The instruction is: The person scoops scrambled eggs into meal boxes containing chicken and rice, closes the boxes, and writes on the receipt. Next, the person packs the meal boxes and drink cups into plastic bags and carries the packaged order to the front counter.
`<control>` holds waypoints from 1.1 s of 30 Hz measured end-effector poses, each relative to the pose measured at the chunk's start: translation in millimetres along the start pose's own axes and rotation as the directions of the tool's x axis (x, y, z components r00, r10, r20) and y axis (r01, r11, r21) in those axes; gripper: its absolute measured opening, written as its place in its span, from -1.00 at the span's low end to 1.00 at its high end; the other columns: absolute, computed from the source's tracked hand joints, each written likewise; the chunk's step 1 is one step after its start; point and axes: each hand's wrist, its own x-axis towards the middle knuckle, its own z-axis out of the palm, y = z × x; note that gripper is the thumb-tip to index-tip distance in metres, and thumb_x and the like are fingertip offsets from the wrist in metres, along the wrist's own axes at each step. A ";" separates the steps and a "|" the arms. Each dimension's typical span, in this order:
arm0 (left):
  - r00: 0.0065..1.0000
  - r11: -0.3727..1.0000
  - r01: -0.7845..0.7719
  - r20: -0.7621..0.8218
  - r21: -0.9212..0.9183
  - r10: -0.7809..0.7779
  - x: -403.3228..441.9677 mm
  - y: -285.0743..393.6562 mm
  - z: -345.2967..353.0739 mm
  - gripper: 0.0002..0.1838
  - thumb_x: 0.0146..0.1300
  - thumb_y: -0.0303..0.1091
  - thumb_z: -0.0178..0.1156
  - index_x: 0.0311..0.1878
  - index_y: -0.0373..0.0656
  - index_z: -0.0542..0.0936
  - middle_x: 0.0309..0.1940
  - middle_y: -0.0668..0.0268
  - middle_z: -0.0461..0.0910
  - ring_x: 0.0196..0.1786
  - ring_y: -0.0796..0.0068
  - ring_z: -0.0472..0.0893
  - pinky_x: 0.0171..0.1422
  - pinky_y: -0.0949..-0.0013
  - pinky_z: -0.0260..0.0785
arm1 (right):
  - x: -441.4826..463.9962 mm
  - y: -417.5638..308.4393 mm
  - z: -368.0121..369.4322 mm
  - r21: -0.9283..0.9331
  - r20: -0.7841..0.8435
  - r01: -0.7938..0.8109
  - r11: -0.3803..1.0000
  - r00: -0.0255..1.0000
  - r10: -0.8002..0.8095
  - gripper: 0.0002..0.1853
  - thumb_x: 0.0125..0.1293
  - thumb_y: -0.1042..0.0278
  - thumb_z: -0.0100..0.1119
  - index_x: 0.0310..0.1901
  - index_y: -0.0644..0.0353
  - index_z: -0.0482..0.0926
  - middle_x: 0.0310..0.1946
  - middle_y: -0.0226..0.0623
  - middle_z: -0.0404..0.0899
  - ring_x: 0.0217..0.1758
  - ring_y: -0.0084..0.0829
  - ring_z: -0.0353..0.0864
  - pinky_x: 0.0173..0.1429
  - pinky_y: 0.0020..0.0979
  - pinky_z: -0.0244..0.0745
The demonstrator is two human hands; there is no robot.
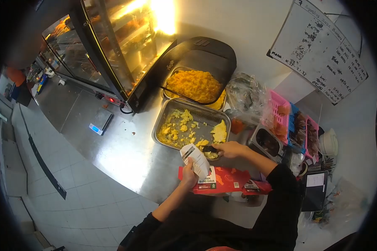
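nearest: red printed packaging on the counter, part covered by the sleeves. left hand just above its left end, fingers pinching the lower part of a white printed paper packet. packet is tilted, top end by the tray's near rim; can't tell if they touch, or if its mouth is open.

right hand: fingers wrapped round the handle of a black tool, working end down at the near edge of the metal tray. yellow food lies scattered in that tray, bigger piece at right.

step in hand, my read: scooping from the tray, packet held close by. next move calls for a level lift over the rim, packet steady; loose bits could spill.

beyond: heaped orange-yellow food, then the lit glass cabinet.
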 end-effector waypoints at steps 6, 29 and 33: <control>0.998 0.999 0.045 -0.035 0.001 -0.045 7.4 -0.1 -5.7 -0.57 0.26 -0.08 -0.23 0.06 -0.18 0.24 -0.04 0.14 0.36 0.02 0.18 0.37 0.12 0.12 0.19 | 28.0 34.8 -18.6 0.672 0.466 -0.334 0.661 0.885 -0.026 -0.50 0.27 0.31 -0.20 0.23 0.06 0.00 -0.58 -0.49 0.27 -0.61 -0.68 0.18 -0.57 -0.63 0.13; 0.599 0.171 -0.589 0.569 0.790 -0.563 -120.2 -43.9 22.5 -0.56 -0.01 -0.55 -0.07 0.04 -0.21 0.32 0.01 0.14 0.34 -0.07 0.22 0.44 -0.01 0.27 0.28 | -220.1 -32.5 27.8 0.879 -0.032 0.106 -0.464 0.986 0.165 -0.74 0.25 0.26 -0.14 -0.04 0.08 0.24 -0.65 -0.51 0.14 -0.74 -0.75 0.00 -0.72 -0.73 -0.11; 0.772 -0.293 -0.631 0.545 0.718 -0.327 -113.1 -126.9 26.6 -0.40 -0.07 -0.47 -0.03 0.16 -0.15 0.17 0.17 0.03 0.14 -0.09 0.04 0.45 -0.04 0.13 0.31 | -291.6 -49.9 87.6 0.859 -0.017 0.110 -0.501 0.982 0.186 -0.76 0.27 0.25 -0.15 -0.06 0.09 0.25 -0.62 -0.51 0.14 -0.72 -0.77 0.01 -0.70 -0.76 -0.11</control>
